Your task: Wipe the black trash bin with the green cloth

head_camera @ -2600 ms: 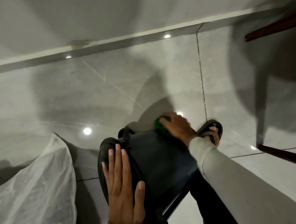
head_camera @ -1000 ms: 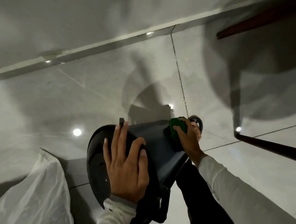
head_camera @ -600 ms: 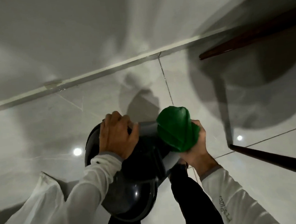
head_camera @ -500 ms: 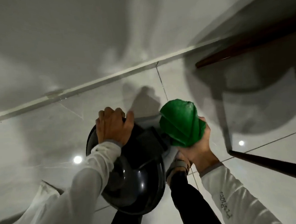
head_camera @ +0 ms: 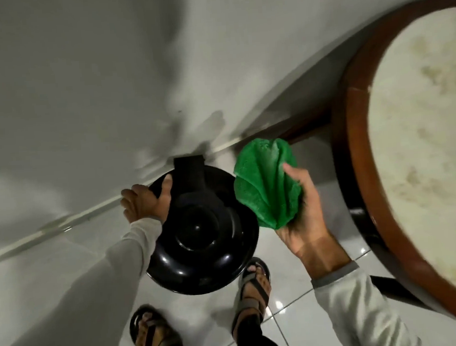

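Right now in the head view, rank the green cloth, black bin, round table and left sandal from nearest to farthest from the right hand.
1. Green cloth: held in the right hand.
2. Black bin: just to its left.
3. Round table: to its right, a similar gap; too close to call against the bin.
4. Left sandal: lower left on the floor.

Glossy black bin (head_camera: 198, 234), bright green cloth (head_camera: 265, 186), brown-rimmed cream mottled table (head_camera: 353, 126).

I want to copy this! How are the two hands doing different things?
The left hand grips the rim of the black trash bin; the right hand touches no bin. The right hand holds the bunched green cloth raised beside the bin; the left hand has no cloth. Both wear pale long sleeves.
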{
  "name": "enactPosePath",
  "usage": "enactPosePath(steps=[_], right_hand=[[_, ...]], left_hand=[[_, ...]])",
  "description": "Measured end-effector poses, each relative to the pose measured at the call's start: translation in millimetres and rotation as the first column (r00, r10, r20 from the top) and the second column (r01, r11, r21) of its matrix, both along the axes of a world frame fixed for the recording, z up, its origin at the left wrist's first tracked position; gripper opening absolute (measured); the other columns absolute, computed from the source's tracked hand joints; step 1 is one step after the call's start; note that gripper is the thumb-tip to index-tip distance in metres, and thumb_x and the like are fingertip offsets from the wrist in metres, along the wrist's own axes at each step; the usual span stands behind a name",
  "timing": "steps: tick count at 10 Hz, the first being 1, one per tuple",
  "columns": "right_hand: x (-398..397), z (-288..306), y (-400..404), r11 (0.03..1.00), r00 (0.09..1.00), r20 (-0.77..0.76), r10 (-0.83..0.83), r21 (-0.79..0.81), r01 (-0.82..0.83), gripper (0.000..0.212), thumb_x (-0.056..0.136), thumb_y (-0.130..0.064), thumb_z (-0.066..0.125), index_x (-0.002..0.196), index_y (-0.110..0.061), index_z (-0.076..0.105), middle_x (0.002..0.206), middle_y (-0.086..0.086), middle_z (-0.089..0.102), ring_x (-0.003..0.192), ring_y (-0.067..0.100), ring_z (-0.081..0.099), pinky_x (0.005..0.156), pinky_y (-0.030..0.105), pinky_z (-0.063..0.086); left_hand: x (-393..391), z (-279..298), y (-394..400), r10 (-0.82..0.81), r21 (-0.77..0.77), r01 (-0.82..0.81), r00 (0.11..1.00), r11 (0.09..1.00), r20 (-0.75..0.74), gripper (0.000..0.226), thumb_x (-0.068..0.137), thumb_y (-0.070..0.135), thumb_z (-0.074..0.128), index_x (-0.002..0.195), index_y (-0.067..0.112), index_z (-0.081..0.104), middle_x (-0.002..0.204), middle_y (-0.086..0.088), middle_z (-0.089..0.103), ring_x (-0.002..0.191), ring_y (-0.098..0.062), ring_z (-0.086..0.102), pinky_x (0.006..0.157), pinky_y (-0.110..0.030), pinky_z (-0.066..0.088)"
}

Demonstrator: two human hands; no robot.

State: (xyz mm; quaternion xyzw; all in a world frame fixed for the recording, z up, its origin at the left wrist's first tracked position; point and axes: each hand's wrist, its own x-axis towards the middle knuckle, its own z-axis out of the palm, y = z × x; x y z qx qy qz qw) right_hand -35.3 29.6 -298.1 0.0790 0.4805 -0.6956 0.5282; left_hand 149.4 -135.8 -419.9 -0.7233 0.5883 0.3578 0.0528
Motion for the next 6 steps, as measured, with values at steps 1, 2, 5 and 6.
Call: enactPosePath(steps=[1, 2, 5, 6], right_hand=[[-19, 35, 5, 0.991, 0.873, -0.482, 0.075, 0.133, -0.011, 0.040, 0.083, -0.024, 0.074, 0.123, -0.023, 0.072, 0.123, 0.007, 0.076, 0.118, 0.029, 0.073, 0.103, 0.052, 0.060], [-47, 73, 26, 0.933, 0.415, -0.867, 0.276, 0.346, 0.101, 0.045, 0.087, -0.029, 0.074, 0.131, -0.024, 0.065, 0.129, 0.005, 0.070, 0.118, 0.018, 0.069, 0.104, 0.032, 0.057], [-139, 92, 102, 0.393, 0.124, -0.476, 0.871, 0.824, 0.407, 0.056, 0.104, -0.039, 0.053, 0.153, -0.013, 0.048, 0.154, 0.026, 0.046, 0.138, 0.049, 0.046, 0.112, 0.059, 0.039], [-136, 116, 103, 0.354, 0.060, -0.400, 0.915, 0.863, 0.360, 0.067, 0.105, -0.058, 0.043, 0.163, -0.026, 0.033, 0.172, 0.022, 0.027, 0.159, 0.046, 0.025, 0.124, 0.069, 0.016]], left_hand=[[-3, 18, 10, -0.187, -0.092, 0.187, 0.982, 0.978, 0.004, 0.074, 0.099, 0.057, 0.054, 0.143, -0.002, 0.046, 0.148, -0.028, 0.040, 0.142, -0.047, 0.038, 0.119, -0.056, 0.033], [-20, 70, 28, -0.418, -0.230, 0.415, 0.908, 0.880, 0.036, 0.074, 0.103, 0.056, 0.047, 0.155, 0.004, 0.038, 0.154, -0.026, 0.041, 0.144, -0.046, 0.040, 0.120, -0.056, 0.031], [-88, 223, 86, -0.753, -0.475, 0.742, 0.621, 0.474, 0.218, 0.074, 0.100, 0.057, 0.035, 0.156, 0.010, 0.045, 0.153, -0.025, 0.052, 0.136, -0.046, 0.057, 0.113, -0.060, 0.045], [-87, 268, 90, -0.772, -0.511, 0.785, 0.552, 0.351, 0.317, 0.072, 0.100, 0.058, 0.038, 0.156, 0.013, 0.046, 0.155, -0.022, 0.053, 0.137, -0.041, 0.060, 0.111, -0.058, 0.049]])
